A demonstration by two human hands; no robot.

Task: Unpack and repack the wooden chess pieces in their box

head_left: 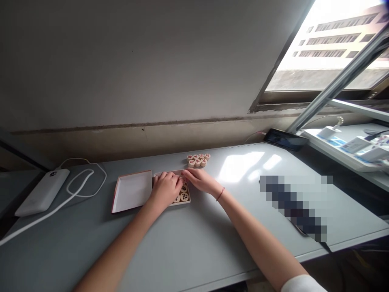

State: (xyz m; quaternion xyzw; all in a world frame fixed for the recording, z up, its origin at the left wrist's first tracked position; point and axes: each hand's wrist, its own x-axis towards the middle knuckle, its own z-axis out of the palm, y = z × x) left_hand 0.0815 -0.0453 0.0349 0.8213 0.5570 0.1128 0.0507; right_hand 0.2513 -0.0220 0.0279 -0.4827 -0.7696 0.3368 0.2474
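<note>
A shallow white box (190,197) on the desk holds round wooden Chinese chess pieces (184,197) with dark characters. My left hand (166,187) lies over the box and covers much of it, its fingers curled down among the pieces. At the upper right corner of the box is my right hand (201,181), thumb and fingers drawn together over the rim, close to the left fingertips. What either hand's fingertips hold is hidden. Behind the box, several chess pieces with red characters (197,162) stand in two rows. The open lid (133,192) lies against the box's left side.
A white power bank (43,192) with a white cable (54,213) lies on the left of the grey desk (194,247). At the back right leans a phone (285,140), beside a shelf with plugs (331,130). A blurred-out dark object (293,207) lies at right.
</note>
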